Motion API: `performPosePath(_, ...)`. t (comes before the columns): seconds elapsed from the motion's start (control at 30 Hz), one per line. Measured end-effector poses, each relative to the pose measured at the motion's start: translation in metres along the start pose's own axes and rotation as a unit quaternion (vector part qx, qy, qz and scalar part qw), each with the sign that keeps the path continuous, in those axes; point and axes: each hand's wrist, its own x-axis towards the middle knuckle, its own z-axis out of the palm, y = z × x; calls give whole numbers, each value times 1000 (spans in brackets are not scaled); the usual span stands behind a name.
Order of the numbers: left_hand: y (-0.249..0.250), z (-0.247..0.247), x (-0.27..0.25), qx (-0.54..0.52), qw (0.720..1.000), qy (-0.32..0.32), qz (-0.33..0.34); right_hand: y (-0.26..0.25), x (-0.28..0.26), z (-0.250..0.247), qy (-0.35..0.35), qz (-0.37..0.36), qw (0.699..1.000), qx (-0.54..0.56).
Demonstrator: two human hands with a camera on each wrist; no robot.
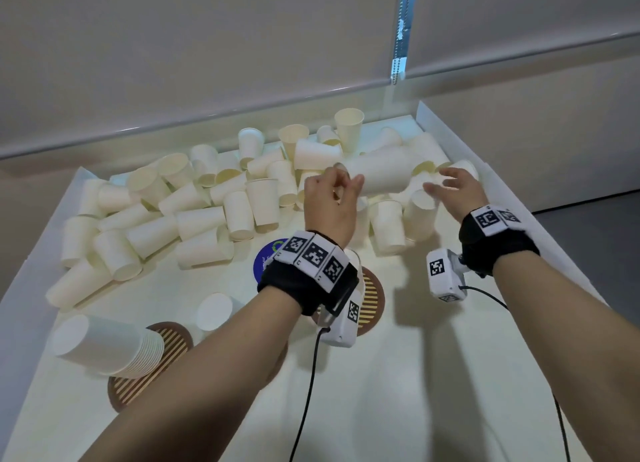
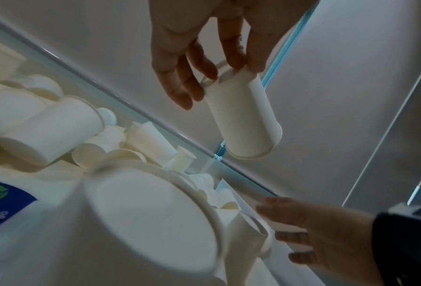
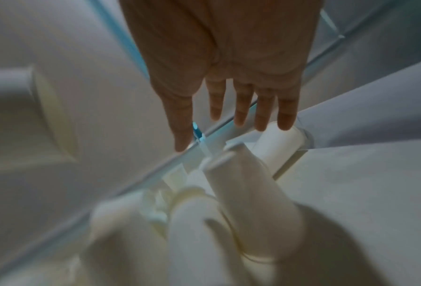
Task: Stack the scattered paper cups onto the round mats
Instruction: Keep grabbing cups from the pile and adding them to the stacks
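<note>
Pinching a white paper cup (image 1: 381, 176) by its rim, the left hand (image 1: 329, 205) holds it up off the heap, the cup lying sideways and stretching out to the right. From the left wrist view the grip is plainer: the fingers (image 2: 234, 52) reach into the cup's (image 2: 243, 118) mouth while the thumb (image 2: 172, 77) stays on the outside, and the closed base points away from the hand (image 2: 204, 38).

The right hand (image 1: 457, 188) hovers just beside the cup's far end with its fingers spread and straight, grasping nothing. In its own wrist view the right hand (image 3: 229, 77) and its fingers (image 3: 263, 110) hang flat above blurred cups; whether the fingertips touch the one beneath them I cannot tell.

Loose cups (image 1: 194, 212) lie heaped across the back of the white tray (image 1: 346, 392). Nearer, a tall stack of cups (image 1: 110, 347) lies tipped on its side over a brown striped round mat (image 1: 152, 371). A second mat (image 1: 372, 299) is mostly hidden behind the left wrist camera, and a blue round label (image 1: 266, 259) is half covered by the wristband.
</note>
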Motion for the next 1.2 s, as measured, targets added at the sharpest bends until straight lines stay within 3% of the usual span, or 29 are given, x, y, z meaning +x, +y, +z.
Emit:
performPosePath(0.1, -6, -10, 8, -21, 999, 15, -33, 12, 3, 15, -29, -12, 991, -131)
performPosePath(0.2, -11, -19, 11, -22, 999, 22, -41, 23, 3, 31, -69, -28, 979, -187)
performPosePath(0.27, -14, -27, 14, -34, 998, 22, -49, 33, 2, 36, -51, -35, 980, -189)
performPosePath(0.47, -17, -54, 19, -103, 987, 14, -124, 46, -10, 19, 92, 18, 994, -56)
performPosePath(0.53, -23, -57, 20, -141, 978, 3, -152, 40, -20, 8, 167, 34, 984, 50)
performPosePath(0.6, -26, -58, 18, -155, 972, -8, -176, 30, -31, -1, 198, 48, 961, 184)
performPosePath(0.67, -27, -56, 14, -162, 967, -18, -197, 16, -44, -6, 141, 60, 935, 320)
performPosePath(0.73, -26, -54, 10, -166, 962, -34, -214, 2, -58, -5, 31, 67, 912, 404)
performPosePath(0.8, -21, -54, 4, -192, 952, -49, -232, -6, -70, -1, -52, 71, 895, 437)
performPosePath(0.87, -18, -54, -1, -220, 940, -53, -255, -11, -78, 4, -102, 72, 897, 423)
performPosePath(0.97, -16, -51, -6, -235, 932, -48, -272, -12, -85, 14, -142, 82, 908, 386)
performPosePath(1.2, -13, -43, -22, -301, 908, -16, -290, -28, -96, 42, -182, 87, 896, 396)
